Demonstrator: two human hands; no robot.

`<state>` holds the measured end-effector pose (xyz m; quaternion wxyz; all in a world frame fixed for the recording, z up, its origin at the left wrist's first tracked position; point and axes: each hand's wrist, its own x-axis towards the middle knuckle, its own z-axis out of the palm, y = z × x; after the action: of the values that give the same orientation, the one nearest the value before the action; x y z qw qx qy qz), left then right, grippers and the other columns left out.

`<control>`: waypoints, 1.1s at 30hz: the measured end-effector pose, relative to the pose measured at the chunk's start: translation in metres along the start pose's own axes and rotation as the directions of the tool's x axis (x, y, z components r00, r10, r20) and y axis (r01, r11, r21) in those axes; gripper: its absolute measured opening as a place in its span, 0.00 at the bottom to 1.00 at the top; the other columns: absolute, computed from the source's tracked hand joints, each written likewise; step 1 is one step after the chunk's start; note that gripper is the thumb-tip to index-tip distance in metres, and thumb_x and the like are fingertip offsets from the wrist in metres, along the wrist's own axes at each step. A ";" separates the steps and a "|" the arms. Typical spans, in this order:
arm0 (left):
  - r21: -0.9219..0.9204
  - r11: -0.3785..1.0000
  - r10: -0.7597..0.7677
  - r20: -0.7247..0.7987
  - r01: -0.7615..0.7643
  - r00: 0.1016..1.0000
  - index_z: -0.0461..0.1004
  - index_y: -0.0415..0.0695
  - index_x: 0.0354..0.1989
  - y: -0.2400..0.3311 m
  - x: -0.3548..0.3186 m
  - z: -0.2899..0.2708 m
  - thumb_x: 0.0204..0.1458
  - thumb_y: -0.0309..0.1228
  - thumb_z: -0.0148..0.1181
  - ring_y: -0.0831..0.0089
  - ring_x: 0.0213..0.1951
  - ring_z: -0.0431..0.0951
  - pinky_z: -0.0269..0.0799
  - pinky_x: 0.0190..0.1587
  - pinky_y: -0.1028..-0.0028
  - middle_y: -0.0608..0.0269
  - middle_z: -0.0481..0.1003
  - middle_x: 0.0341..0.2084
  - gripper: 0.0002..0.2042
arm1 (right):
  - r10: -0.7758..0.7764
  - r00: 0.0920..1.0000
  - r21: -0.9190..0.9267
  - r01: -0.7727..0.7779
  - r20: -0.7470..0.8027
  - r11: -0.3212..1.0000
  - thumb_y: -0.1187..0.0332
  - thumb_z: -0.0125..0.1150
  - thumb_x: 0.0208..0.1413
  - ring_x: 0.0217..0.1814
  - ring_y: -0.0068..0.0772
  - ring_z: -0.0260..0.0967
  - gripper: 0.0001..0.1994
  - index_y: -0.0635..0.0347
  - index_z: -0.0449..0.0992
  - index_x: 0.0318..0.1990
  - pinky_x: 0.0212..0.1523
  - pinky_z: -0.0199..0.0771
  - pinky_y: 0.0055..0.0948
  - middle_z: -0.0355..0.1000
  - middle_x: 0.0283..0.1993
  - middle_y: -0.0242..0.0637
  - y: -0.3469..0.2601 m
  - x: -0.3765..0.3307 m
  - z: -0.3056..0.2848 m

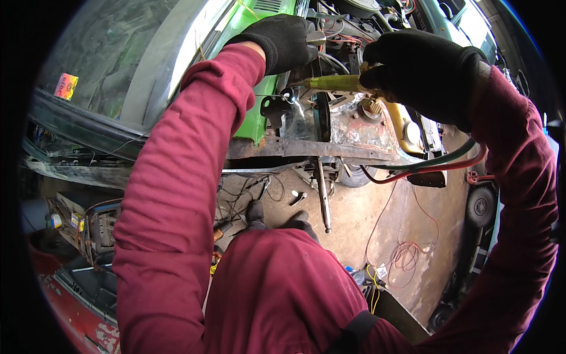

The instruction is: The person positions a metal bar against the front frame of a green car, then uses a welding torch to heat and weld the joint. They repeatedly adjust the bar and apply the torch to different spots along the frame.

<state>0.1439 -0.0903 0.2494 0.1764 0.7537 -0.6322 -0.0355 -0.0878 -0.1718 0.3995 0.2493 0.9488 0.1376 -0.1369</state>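
Observation:
My left hand (286,42), in a black glove, reaches over the green panel (252,125) at the edge of the engine bay. Its fingers are curled, with a small grey metal piece (316,38) at their tips. My right hand (427,68), also black-gloved, is closed on a yellow-handled tool (336,83). The tool's narrow end points left, and brass-coloured parts show near the fingers. Black keys (274,108) hang between the hands. Below the tool is a brass-coloured fitting (371,107) on a worn metal panel (359,133).
A windscreen (135,59) slopes at the left. A green hose (439,159) and a red hose (436,171) run by my right forearm. A metal bar (323,197) juts toward me. Cables (239,197) and a coiled red line (407,256) lie on the floor.

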 end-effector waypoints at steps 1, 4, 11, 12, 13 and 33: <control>0.002 1.000 -0.001 0.004 0.001 1.000 0.83 0.43 0.60 0.000 0.000 0.000 0.65 0.47 0.64 0.49 0.50 0.88 0.81 0.59 0.55 0.42 0.86 0.48 0.23 | 0.024 1.000 0.029 -0.025 0.014 0.999 0.68 0.72 0.64 0.65 0.38 0.79 0.16 0.53 0.87 0.58 0.68 0.81 0.35 0.81 0.61 0.38 -0.001 -0.003 -0.002; -0.007 1.000 -0.021 0.017 0.021 1.000 0.82 0.43 0.60 0.000 0.001 0.000 0.65 0.47 0.63 0.49 0.50 0.88 0.81 0.58 0.54 0.43 0.86 0.48 0.23 | 0.046 0.999 0.079 -0.048 0.021 0.996 0.69 0.72 0.65 0.64 0.38 0.79 0.15 0.55 0.87 0.58 0.67 0.81 0.34 0.81 0.61 0.38 -0.005 -0.012 -0.007; 0.011 1.000 0.003 0.025 -0.003 1.000 0.82 0.46 0.62 -0.002 0.002 0.000 0.66 0.47 0.62 0.48 0.51 0.87 0.81 0.60 0.54 0.44 0.85 0.50 0.23 | 0.103 0.990 0.165 -0.086 -0.098 0.982 0.65 0.74 0.66 0.55 0.38 0.84 0.15 0.62 0.86 0.56 0.59 0.85 0.34 0.83 0.55 0.43 -0.022 -0.021 -0.014; 0.011 1.000 0.005 0.015 -0.005 1.000 0.82 0.46 0.62 -0.002 0.002 0.000 0.66 0.47 0.61 0.48 0.52 0.87 0.80 0.60 0.54 0.44 0.85 0.50 0.23 | 0.142 0.987 0.175 -0.127 -0.078 0.976 0.65 0.74 0.65 0.53 0.38 0.84 0.16 0.62 0.85 0.56 0.58 0.85 0.34 0.83 0.53 0.43 -0.025 -0.022 -0.014; 0.012 1.000 0.007 0.005 -0.008 1.000 0.81 0.46 0.62 -0.001 0.001 0.000 0.66 0.47 0.61 0.48 0.52 0.87 0.80 0.61 0.54 0.44 0.85 0.51 0.23 | 0.181 0.982 0.183 -0.168 -0.058 0.969 0.64 0.74 0.65 0.52 0.39 0.84 0.17 0.63 0.85 0.56 0.57 0.85 0.34 0.84 0.52 0.44 -0.028 -0.022 -0.015; 0.009 1.000 -0.010 0.051 0.009 0.999 0.81 0.44 0.62 0.003 0.000 -0.005 0.66 0.47 0.62 0.49 0.52 0.88 0.81 0.61 0.53 0.43 0.85 0.50 0.23 | 0.257 0.966 0.286 -0.244 -0.007 0.927 0.72 0.72 0.63 0.45 0.44 0.85 0.18 0.66 0.81 0.58 0.48 0.84 0.38 0.84 0.43 0.47 -0.042 -0.021 -0.025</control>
<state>0.1428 -0.0891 0.2548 0.1568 0.7563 -0.6330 -0.0527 -0.1160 -0.1279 0.4092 0.1233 0.9872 0.0000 -0.1010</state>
